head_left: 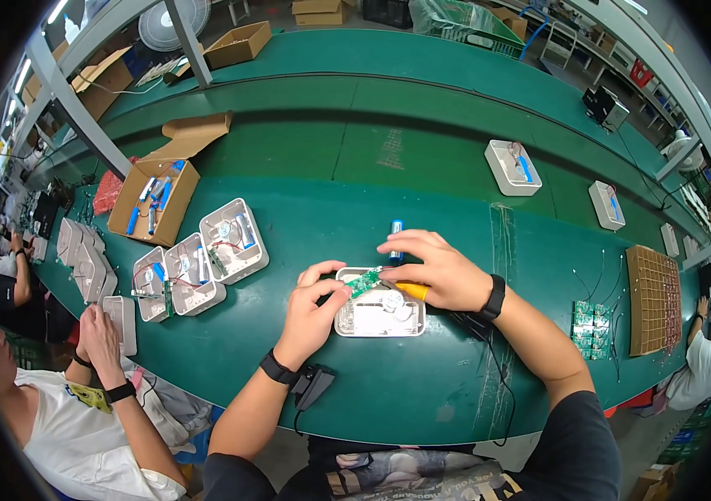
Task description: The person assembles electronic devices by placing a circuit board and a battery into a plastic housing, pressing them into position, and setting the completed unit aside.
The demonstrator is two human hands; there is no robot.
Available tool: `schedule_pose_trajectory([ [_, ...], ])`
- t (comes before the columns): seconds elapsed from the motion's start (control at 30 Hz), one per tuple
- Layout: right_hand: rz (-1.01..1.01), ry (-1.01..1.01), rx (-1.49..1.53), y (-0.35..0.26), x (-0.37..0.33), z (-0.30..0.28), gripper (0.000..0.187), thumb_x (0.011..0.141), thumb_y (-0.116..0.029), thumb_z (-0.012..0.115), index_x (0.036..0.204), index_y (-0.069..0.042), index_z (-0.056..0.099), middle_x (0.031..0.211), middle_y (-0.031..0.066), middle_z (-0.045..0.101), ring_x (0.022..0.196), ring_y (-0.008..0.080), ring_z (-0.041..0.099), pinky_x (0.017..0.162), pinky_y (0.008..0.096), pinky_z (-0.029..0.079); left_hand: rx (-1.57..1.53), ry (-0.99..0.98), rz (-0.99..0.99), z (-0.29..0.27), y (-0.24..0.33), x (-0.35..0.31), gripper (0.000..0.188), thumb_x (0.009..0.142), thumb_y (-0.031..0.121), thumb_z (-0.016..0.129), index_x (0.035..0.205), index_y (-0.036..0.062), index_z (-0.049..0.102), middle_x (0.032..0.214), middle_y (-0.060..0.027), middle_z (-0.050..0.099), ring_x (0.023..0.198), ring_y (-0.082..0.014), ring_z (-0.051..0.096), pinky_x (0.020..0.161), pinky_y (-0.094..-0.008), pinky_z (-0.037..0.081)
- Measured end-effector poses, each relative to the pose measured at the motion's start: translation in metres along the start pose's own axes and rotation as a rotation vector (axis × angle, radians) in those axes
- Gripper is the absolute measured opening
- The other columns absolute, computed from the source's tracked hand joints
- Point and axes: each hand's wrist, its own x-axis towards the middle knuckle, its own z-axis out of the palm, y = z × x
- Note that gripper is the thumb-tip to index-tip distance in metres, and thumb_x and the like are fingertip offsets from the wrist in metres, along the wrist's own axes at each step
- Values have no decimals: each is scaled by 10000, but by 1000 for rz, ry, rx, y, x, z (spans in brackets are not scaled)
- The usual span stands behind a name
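Observation:
A narrow green circuit board (364,283) is tilted over an open white plastic housing (380,332). My left hand (314,311) pinches its left end between thumb and fingers. At the board's right end, the fingers of my right hand (443,271) close on it from above, with the upper finger stretched out. Something yellow (412,290) shows where the right thumb lies; I cannot tell whether it is a finger cover or a handle. A round white part (391,301) sits inside the housing. Just beyond my right fingers a blue battery cell (396,227) touches the table.
Left of my hands stand white housings (234,242) with cells and wires, beside a cardboard box (145,219) of cells. A black device (314,387) lies by my left wrist. Circuit boards (591,330) and a brown tray (655,301) lie right. A co-worker's hands (102,346) work at left.

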Motion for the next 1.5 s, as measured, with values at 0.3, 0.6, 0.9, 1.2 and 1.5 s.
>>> schedule_pose_trajectory([
  [0.3,-69,-118,47,1,-11,12,239,861,-76,788,1095,-47,749,1243,104,734,1091,289,740,916,397,595,176,-22,87,-3,22,-1,298,930,195,789,1172,25,749,1319,-158,682,1231,-337,629,1048,-421,496],
  [0.6,24,100,-44,-5,-13,12,222,828,-57,764,1046,-30,736,1218,118,719,955,312,741,860,420,617,673,-189,1,-3,43,-10,708,835,343,853,1376,-49,619,1228,-187,700,1117,-364,704,963,-479,554],
  [0.9,86,-74,179,-18,-10,17,224,834,-20,788,1053,-32,742,1217,113,720,1120,312,705,957,411,596,373,-58,199,10,23,-8,600,850,155,838,1389,-5,630,1135,-177,749,1078,-365,721,918,-455,578],
  [1.2,128,-189,54,-37,-11,10,211,848,-16,737,1059,-10,728,1267,120,677,1155,320,667,1018,422,548,297,-118,137,13,23,-11,376,830,57,864,1150,28,669,1151,-160,788,1026,-313,789,889,-380,624],
  [1.5,150,-304,-37,-48,-13,12,219,850,-21,686,1067,12,686,1251,146,647,1148,332,652,994,427,546,383,-134,296,12,27,-10,259,810,82,887,953,44,674,1125,-127,811,933,-299,797,763,-368,639],
])
